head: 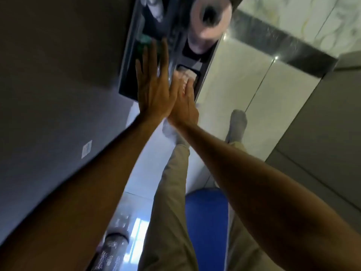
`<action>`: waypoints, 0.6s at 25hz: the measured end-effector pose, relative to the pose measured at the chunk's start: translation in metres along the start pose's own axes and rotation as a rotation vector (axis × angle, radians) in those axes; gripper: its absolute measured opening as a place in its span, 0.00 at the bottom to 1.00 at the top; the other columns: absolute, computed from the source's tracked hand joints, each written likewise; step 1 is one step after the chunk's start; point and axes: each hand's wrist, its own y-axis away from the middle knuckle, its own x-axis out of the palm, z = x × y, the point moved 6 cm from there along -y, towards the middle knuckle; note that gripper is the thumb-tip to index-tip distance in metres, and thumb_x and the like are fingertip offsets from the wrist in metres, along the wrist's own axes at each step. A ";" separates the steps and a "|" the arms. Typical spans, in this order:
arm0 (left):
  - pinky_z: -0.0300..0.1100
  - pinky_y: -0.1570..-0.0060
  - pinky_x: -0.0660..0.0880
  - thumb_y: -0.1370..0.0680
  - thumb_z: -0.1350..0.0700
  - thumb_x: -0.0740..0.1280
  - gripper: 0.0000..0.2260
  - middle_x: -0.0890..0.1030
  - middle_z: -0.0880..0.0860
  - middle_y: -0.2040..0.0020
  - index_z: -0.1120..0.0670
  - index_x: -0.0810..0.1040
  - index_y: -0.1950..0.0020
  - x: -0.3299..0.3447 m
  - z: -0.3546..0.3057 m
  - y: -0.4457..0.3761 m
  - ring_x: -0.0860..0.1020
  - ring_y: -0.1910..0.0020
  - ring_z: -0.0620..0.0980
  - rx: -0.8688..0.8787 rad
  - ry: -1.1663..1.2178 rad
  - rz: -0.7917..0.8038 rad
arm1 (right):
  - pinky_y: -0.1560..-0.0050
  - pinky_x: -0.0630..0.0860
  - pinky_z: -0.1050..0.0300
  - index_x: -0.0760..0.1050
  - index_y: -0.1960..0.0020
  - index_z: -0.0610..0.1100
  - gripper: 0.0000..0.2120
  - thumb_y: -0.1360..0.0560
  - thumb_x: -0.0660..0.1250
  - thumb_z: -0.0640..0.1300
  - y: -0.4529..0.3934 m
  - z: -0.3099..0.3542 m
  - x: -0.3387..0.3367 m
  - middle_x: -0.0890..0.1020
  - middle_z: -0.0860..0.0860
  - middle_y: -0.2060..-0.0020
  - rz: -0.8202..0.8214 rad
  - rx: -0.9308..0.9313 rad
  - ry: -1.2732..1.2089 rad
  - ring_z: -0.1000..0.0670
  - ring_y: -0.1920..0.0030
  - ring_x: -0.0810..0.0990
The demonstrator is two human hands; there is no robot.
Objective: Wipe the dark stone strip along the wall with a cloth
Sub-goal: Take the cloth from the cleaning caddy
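pale glossy floor tiles fill the middle of this steep downward view, with a grey wall or cabinet face on the left and a grey panel on the right. toward the upper right, a dark speckled stone strip runs diagonally between the floor tiles and a pale patterned wall. it is well apart from both hands.

near the top centre sits a dark caddy with compartments. it holds a large paper roll, something green and a pinkish cloth in a small compartment at its near end.

both bare forearms reach forward to the caddy. the left hand is flat with its fingers straight and slightly spread, laid over the caddy beside the green item. the right hand is just beside it, touching it at the thumb side, with its fingers curled down onto the pinkish cloth; motion blur hides whether they actually pinch it.

below the arms are the person's beige trousers and light socks on the tiles. a blue object lies between the legs. a perforated metal cylinder stands at the lower left.
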 end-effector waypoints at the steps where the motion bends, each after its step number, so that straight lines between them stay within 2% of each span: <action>1: 0.61 0.13 0.51 0.12 0.36 0.47 0.34 0.57 0.61 0.11 0.54 0.54 0.11 0.011 0.000 -0.019 0.56 0.12 0.63 0.068 0.003 -0.016 | 0.08 0.54 0.39 0.40 0.09 0.44 0.44 0.11 0.62 0.60 -0.020 -0.007 0.015 0.45 0.41 0.09 -0.014 0.088 -0.027 0.40 0.08 0.44; 3: 0.60 0.12 0.51 0.11 0.37 0.48 0.32 0.57 0.61 0.11 0.54 0.56 0.11 0.035 0.002 -0.047 0.56 0.12 0.63 0.156 -0.009 0.017 | 0.08 0.56 0.39 0.39 0.09 0.42 0.47 0.12 0.63 0.62 -0.051 -0.023 0.037 0.42 0.39 0.09 -0.014 0.246 -0.035 0.37 0.08 0.44; 4: 0.59 0.12 0.50 0.11 0.38 0.48 0.32 0.56 0.61 0.11 0.54 0.55 0.11 0.045 0.001 -0.059 0.55 0.11 0.63 0.208 0.002 0.048 | 0.09 0.57 0.38 0.38 0.09 0.42 0.48 0.12 0.64 0.61 -0.063 -0.027 0.045 0.40 0.38 0.10 -0.010 0.262 -0.028 0.36 0.09 0.43; 7: 0.54 0.12 0.50 0.11 0.38 0.48 0.31 0.55 0.59 0.11 0.52 0.55 0.11 0.077 0.006 -0.072 0.55 0.11 0.60 0.246 -0.003 0.164 | 0.11 0.63 0.38 0.37 0.09 0.43 0.47 0.12 0.66 0.55 -0.086 -0.033 0.066 0.37 0.39 0.10 -0.047 0.207 0.026 0.34 0.09 0.38; 10: 0.45 0.15 0.53 0.11 0.39 0.48 0.29 0.63 0.58 0.13 0.53 0.62 0.13 0.086 0.012 -0.078 0.62 0.13 0.57 0.293 -0.027 0.107 | 0.16 0.73 0.43 0.40 0.09 0.42 0.45 0.12 0.67 0.49 -0.099 -0.038 0.073 0.41 0.38 0.10 -0.128 0.179 0.103 0.32 0.09 0.41; 11: 0.42 0.18 0.58 0.10 0.41 0.50 0.28 0.70 0.59 0.17 0.55 0.68 0.16 0.084 0.013 -0.074 0.69 0.17 0.56 0.335 -0.016 0.036 | 0.17 0.74 0.44 0.42 0.09 0.42 0.44 0.12 0.68 0.48 -0.101 -0.040 0.076 0.42 0.38 0.10 -0.146 0.171 0.113 0.32 0.09 0.42; 13: 0.39 0.33 0.72 0.10 0.47 0.58 0.17 0.86 0.61 0.36 0.55 0.78 0.28 0.076 0.006 -0.061 0.85 0.35 0.56 0.472 -0.040 -0.286 | 0.17 0.73 0.42 0.44 0.09 0.41 0.43 0.13 0.69 0.46 -0.106 -0.044 0.077 0.45 0.37 0.10 -0.160 0.150 0.080 0.31 0.10 0.43; 14: 0.40 0.40 0.75 0.10 0.48 0.58 0.12 0.89 0.60 0.44 0.53 0.75 0.33 0.073 0.004 -0.059 0.88 0.43 0.54 0.545 -0.049 -0.381 | 0.16 0.73 0.42 0.46 0.09 0.42 0.44 0.13 0.70 0.47 -0.106 -0.045 0.075 0.46 0.37 0.09 -0.157 0.159 0.047 0.31 0.09 0.44; 15: 0.40 0.41 0.75 0.10 0.47 0.56 0.10 0.89 0.59 0.46 0.51 0.71 0.35 0.071 0.004 -0.060 0.87 0.43 0.52 0.601 -0.025 -0.407 | 0.16 0.72 0.42 0.47 0.09 0.42 0.45 0.14 0.72 0.49 -0.105 -0.046 0.072 0.47 0.38 0.09 -0.157 0.174 0.017 0.32 0.09 0.45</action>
